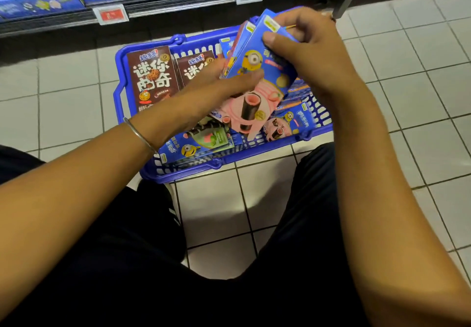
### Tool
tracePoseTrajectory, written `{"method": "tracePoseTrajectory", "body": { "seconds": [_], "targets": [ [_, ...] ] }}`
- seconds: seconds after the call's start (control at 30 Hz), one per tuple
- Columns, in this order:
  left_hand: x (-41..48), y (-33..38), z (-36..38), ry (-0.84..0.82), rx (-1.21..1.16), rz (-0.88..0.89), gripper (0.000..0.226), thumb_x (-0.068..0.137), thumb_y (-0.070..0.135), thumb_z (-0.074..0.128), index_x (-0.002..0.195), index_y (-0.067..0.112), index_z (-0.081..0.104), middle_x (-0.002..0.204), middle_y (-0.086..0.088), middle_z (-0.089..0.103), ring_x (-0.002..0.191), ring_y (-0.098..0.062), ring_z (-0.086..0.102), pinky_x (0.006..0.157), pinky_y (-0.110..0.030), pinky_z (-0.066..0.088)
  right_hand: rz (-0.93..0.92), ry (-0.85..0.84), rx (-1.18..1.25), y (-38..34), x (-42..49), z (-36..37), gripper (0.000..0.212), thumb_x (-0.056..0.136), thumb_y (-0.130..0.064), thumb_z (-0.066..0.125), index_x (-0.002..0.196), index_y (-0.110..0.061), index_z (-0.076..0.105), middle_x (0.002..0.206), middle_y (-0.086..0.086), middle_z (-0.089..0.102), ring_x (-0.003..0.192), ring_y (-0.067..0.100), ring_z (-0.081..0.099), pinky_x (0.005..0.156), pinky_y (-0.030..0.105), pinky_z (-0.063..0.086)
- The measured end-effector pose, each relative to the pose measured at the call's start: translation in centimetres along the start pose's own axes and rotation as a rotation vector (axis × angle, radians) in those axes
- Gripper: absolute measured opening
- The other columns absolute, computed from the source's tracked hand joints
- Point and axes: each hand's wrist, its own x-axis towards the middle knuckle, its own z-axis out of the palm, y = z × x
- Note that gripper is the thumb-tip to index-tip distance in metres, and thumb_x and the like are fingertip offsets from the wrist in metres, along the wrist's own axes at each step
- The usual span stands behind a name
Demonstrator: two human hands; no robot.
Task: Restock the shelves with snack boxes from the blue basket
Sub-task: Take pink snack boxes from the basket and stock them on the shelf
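Above the basket (pixel 119 92) on the floor, both hands grip blue boxes (pixel 265 56), seemingly two or three: left hand (pixel 216 82) underneath, right hand (pixel 313 46) on top.

The basket (pixel 122 92) stands on the floor (pixel 420 97), just near of the shelf (pixel 178 5) that runs along the far side. In its far left part two boxes (pixel 153 77) stand side by side. More boxes (pixel 198 143) lie piled in its near and right parts. Above the basket's far right, both hands hold a few boxes (pixel 265 54) together, the left hand (pixel 216 84) to their left, the right hand (pixel 313 49) to their right.
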Motion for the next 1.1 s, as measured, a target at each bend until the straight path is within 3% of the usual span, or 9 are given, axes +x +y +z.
{"method": "tracePoseTrajectory", "body": {
  "seconds": [0.07,0.2,0.3,0.43,0.53,0.67,0.97,1.03,1.1],
  "targets": [
    [0.0,-0.2,-0.1,0.025,-0.062,0.007,0.029,0.088,0.041,0.08,0.115,0.031,0.075,0.117,0.0,0.079,0.106,-0.022,0.076,0.081,-0.028,0.061,-0.025,0.039,0.012,0.2,0.0,1.0,0.03,0.092,-0.02,0.072,0.113,0.0,0.064,0.089,0.023,0.068,0.075,0.021,0.067,0.059,0.037,0.054],
    [0.1,-0.1,-0.8,0.144,-0.03,-0.044,0.045,0.087,0.039,0.081,0.125,0.018,0.068,0.112,0.0,0.08,0.102,-0.021,0.078,0.086,-0.039,0.063,-0.068,0.286,0.022,1.8,-0.1,1.1,0.019,0.096,-0.029,0.065,0.093,-0.01,0.066,0.091,0.004,0.068,0.082,0.009,0.062,0.072,0.026,0.05],
    [0.1,-0.1,-0.9,0.205,-0.031,-0.064,0.038,0.095,0.037,0.074,0.125,0.015,0.07,0.111,0.001,0.08,0.101,-0.019,0.077,0.093,-0.041,0.059,0.151,0.371,0.004,4.7,0.1,-0.5,0.019,0.095,-0.031,0.059,0.083,-0.017,0.06,0.085,0.003,0.067,0.078,0.013,0.063,0.071,0.033,0.05],
    [0.0,0.3,-0.8,0.247,-0.025,-0.11,0.041,0.096,0.045,0.07,0.126,0.016,0.07,0.115,-0.001,0.079,0.105,-0.023,0.076,0.103,-0.05,0.055,0.374,0.026,-0.368,9.9,0.1,-1.9,0.035,0.095,-0.031,0.061,0.091,0.003,0.064,0.085,0.018,0.066,0.079,0.026,0.06,0.075,0.044,0.05],
    [-0.2,0.7,-0.5,0.234,-0.004,-0.126,0.044,0.096,0.05,0.069,0.126,0.018,0.07,0.116,-0.001,0.078,0.107,-0.024,0.075,0.107,-0.054,0.051,0.468,-0.148,-0.639,12.2,0.6,-1.4,0.029,0.095,-0.032,0.063,0.075,-0.011,0.057,0.074,0.008,0.057,0.078,0.026,0.054,0.064,0.032,0.036],
    [-0.6,1.0,-0.4,0.222,0.001,-0.134,0.041,0.098,0.048,0.066,0.126,0.017,0.071,0.116,-0.001,0.078,0.107,-0.024,0.075,0.107,-0.052,0.052,0.598,-0.255,-0.759,13.5,1.9,-0.9,0.022,0.092,-0.032,0.06,0.085,-0.011,0.059,0.086,0.013,0.061,0.072,0.029,0.057,0.059,0.031,0.039],
    [-0.8,1.1,-0.5,0.222,-0.004,-0.136,0.039,0.098,0.048,0.067,0.125,0.02,0.071,0.114,0.002,0.079,0.106,-0.02,0.076,0.107,-0.051,0.053,0.732,-0.311,-0.702,14.8,2.9,-0.4,0.017,0.094,-0.024,0.066,0.087,-0.009,0.064,0.068,0.009,0.064,0.048,0.02,0.057,0.041,0.019,0.04],
    [-0.8,1.1,-0.4,0.226,-0.006,-0.133,0.039,0.097,0.047,0.068,0.125,0.02,0.07,0.114,0.004,0.079,0.105,-0.018,0.076,0.106,-0.05,0.054,0.724,-0.337,-0.743,14.8,2.8,-0.4,0.018,0.093,-0.025,0.068,0.091,-0.007,0.066,0.069,0.009,0.066,0.052,0.021,0.06,0.048,0.024,0.044],
    [-0.8,1.0,-0.4,0.236,-0.007,-0.137,0.042,0.097,0.047,0.069,0.128,0.019,0.069,0.117,0.003,0.078,0.107,-0.019,0.075,0.107,-0.05,0.053,0.71,-0.344,-0.797,15.0,2.7,-0.3,0.022,0.089,-0.027,0.071,0.093,-0.005,0.067,0.073,0.011,0.067,0.063,0.027,0.065,0.065,0.036,0.053]
  ]
}}
